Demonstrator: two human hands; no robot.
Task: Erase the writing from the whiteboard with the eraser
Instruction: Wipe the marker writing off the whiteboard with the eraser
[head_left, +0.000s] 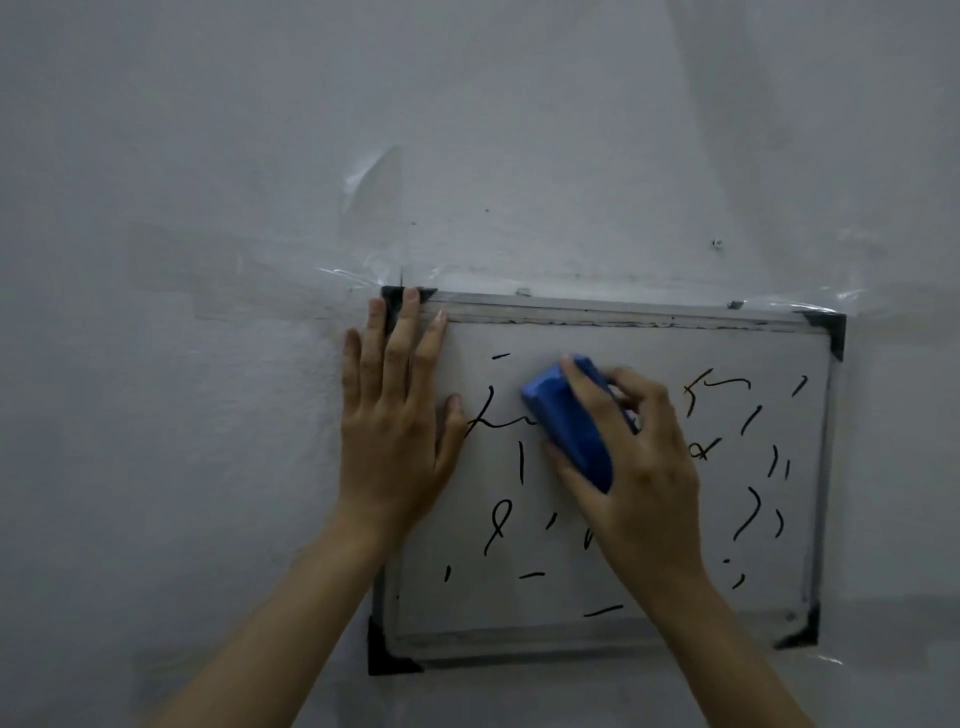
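Gripping the blue eraser against the upper middle of the whiteboard, the right hand clamps it; left hand lies flat, fingers spread, on the top-left corner, black marks scattered around.

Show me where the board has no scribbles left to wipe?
The whiteboard is bare along the top under its frame, and between the left hand and the eraser. Marks crowd the right side and the bottom.
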